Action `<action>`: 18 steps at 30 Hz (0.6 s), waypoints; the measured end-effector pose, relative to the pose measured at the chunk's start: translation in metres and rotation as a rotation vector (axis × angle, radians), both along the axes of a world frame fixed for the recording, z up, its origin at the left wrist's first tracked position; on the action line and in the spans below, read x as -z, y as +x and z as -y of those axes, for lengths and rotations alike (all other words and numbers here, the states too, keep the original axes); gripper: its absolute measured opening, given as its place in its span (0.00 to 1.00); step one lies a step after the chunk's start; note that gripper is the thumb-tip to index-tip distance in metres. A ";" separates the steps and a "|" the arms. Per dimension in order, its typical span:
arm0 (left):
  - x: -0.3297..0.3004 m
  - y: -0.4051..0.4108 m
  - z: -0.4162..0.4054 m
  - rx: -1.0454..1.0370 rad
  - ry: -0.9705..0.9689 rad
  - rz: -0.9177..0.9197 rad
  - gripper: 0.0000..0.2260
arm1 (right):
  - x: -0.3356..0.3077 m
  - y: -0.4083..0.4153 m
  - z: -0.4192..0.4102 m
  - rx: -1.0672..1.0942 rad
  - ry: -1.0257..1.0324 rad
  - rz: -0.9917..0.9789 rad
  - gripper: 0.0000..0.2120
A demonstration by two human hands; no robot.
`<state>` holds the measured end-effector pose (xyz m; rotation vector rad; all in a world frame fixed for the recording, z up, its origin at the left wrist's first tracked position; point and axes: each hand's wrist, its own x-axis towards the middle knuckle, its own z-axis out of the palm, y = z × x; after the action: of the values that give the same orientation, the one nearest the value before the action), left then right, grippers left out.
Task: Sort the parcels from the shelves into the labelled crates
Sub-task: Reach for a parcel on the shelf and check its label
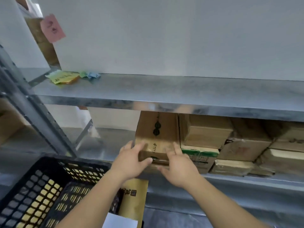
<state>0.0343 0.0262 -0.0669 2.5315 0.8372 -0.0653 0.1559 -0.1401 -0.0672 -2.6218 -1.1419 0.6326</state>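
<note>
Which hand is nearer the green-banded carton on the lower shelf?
Right. The right hand is just left of the green-banded carton, nearly touching it; the left hand is further left, across the brown parcel both hands hold.

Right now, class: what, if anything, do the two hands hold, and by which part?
Both hold one cardboard parcel on the lower shelf: the left hand grips its near left corner, the right hand its near right edge.
</note>
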 end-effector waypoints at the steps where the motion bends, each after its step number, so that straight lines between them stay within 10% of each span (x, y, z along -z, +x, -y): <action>1: 0.003 0.005 -0.008 0.010 -0.010 0.022 0.33 | 0.002 0.001 -0.003 0.033 0.005 -0.014 0.37; 10: 0.003 -0.008 -0.025 -0.170 -0.101 0.312 0.24 | -0.001 -0.014 0.001 0.241 0.232 0.017 0.23; 18: 0.003 -0.023 -0.037 0.014 -0.326 0.000 0.53 | -0.001 0.004 -0.004 0.064 0.079 -0.232 0.60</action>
<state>0.0115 0.0629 -0.0703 2.2310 0.7425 -0.1907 0.1602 -0.1364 -0.0657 -2.4323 -0.9885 0.8353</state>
